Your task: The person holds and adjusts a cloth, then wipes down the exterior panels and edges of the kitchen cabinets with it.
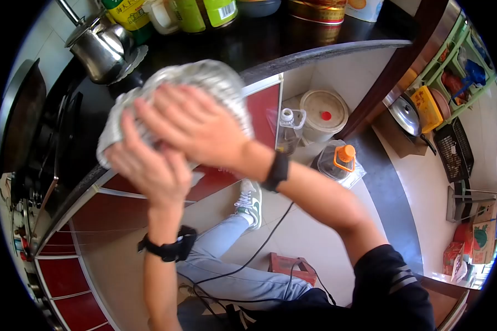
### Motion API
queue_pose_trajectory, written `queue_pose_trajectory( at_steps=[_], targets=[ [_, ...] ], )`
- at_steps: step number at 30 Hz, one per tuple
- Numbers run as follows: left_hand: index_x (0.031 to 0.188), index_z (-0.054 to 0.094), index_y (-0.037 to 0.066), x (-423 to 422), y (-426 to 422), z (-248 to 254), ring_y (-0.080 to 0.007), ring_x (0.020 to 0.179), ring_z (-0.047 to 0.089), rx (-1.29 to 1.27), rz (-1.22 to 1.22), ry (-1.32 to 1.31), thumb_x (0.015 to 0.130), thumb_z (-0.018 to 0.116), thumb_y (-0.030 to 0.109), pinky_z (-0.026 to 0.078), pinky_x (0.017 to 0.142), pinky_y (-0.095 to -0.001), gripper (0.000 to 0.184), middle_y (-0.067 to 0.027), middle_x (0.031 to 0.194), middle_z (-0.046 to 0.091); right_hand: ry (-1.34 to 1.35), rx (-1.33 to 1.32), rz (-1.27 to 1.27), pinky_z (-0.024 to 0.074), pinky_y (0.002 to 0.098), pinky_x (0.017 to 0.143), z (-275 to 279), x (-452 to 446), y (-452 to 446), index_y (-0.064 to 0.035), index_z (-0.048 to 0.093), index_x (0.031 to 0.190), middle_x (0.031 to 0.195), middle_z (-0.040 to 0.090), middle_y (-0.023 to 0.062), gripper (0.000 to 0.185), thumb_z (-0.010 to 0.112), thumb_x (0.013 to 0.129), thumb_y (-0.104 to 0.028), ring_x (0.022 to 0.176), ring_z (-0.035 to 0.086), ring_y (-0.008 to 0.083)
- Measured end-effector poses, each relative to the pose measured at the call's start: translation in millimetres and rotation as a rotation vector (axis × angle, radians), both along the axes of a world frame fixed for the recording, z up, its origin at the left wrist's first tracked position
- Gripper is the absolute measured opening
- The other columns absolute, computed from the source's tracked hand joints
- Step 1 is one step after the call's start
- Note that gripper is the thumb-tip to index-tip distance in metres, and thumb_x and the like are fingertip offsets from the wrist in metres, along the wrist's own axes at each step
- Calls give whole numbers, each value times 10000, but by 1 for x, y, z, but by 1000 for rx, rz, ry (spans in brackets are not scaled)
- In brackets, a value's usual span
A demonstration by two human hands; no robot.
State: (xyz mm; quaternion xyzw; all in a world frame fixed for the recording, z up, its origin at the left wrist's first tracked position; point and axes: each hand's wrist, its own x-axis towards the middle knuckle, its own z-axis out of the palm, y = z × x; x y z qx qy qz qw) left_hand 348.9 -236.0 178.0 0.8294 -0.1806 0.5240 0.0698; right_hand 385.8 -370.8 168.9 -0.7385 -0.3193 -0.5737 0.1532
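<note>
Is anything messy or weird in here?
Maybe the loose black cable: it looks odd because it trails across the person's jeans. The pale bundle under the left hand and right hand is blurred, so I can't tell if it's damaged. I see no spills.

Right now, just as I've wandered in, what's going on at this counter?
A person has both bare hands on a whitish, crumpled bundle at the front edge of the dark counter. The right hand lies across it with fingers stretched out, and the left hand is beside and below that one. The bundle looks like cloth, but it's too blurred to be sure. A metal pot stands further back, and a bottle with an orange cap is on the floor.
</note>
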Motion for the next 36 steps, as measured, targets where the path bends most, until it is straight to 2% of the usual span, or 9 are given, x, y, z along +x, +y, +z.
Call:
queue_pose_trajectory(
  at_steps=[5, 9, 15, 24, 27, 29, 30, 32, 36],
  targets=[
    [1436, 359, 1, 6, -67, -2, -361, 954, 447, 2, 108, 46, 840, 502, 327, 321, 898, -503, 694, -204, 1003, 483, 53, -74, -113, 313, 442, 1087, -7, 14, -65, -97, 464, 1410, 1292, 541, 120, 632, 590, 841, -344, 1248, 479, 284],
    [1431, 415, 57, 2, -56, -1, -413, 1052, 484, -90, -29, 77, 788, 532, 289, 328, 996, -575, 694, -236, 1181, 502, -7, 86, -180, 223, 523, 1094, -18, 20, -37, -75, 468, 1387, 1298, 484, 134, 577, 584, 881, -329, 1273, 420, 328],
    [1394, 460, 109, -22, -30, 14, -335, 1047, 513, -58, -77, 191, 784, 606, 200, 395, 1020, -465, 634, -140, 1122, 526, 28, 263, -212, 44, 596, 1111, -20, 9, 5, -93, 417, 1380, 1412, 388, 72, 549, 590, 915, -328, 1342, 275, 355],
    [1472, 359, 106, -35, -9, 6, -268, 989, 516, -6, -81, 200, 785, 642, 243, 387, 1020, -426, 756, -95, 1011, 532, 211, -1, -259, 23, 682, 1117, -33, -9, -1, -56, 228, 1510, 1580, 81, 195, 671, 481, 955, -336, 1420, 15, 512],
    [1500, 318, 104, -37, -7, -3, -248, 1011, 524, -31, -84, 214, 806, 632, 257, 368, 1046, -431, 777, -84, 1066, 543, 296, -46, -237, 51, 673, 1118, -41, -15, -4, -51, 194, 1526, 1567, 65, 263, 705, 470, 944, -339, 1402, 39, 544],
    [1507, 311, 116, -37, -3, -18, -247, 1052, 530, -53, -81, 218, 822, 620, 262, 350, 1072, -433, 765, -85, 1126, 550, 301, -244, -361, 50, 656, 1123, -51, -16, -6, 83, 100, 1496, 1522, 11, 377, 821, 508, 923, -339, 1392, 25, 593],
    [1506, 323, 136, -35, 1, -30, -244, 1209, 495, -47, -73, 267, 849, 598, 309, 293, 1135, -446, 734, -77, 1324, 521, 241, -283, -404, 75, 663, 1116, -59, -13, -4, 97, 88, 1491, 1507, 13, 400, 844, 519, 915, -343, 1378, 39, 611],
    [1490, 359, 142, -26, 12, -52, -241, 1293, 440, -31, -52, 213, 859, 588, 337, 257, 1161, -451, 700, -67, 1413, 473, 105, -435, -533, 147, 683, 1088, -86, -1, -6, 126, 61, 1477, 1479, 32, 440, 901, 547, 895, -361, 1338, 76, 656],
    [1448, 435, 141, -36, 45, -93, -247, 1359, 390, -70, 52, 373, 885, 579, 343, 223, 1186, -467, 616, -72, 1462, 450, 466, -406, -86, 258, 635, 1043, -85, -33, 28, 133, 106, 1456, 1374, 234, 425, 972, 694, 801, -279, 1257, 280, 572]
  ],
)
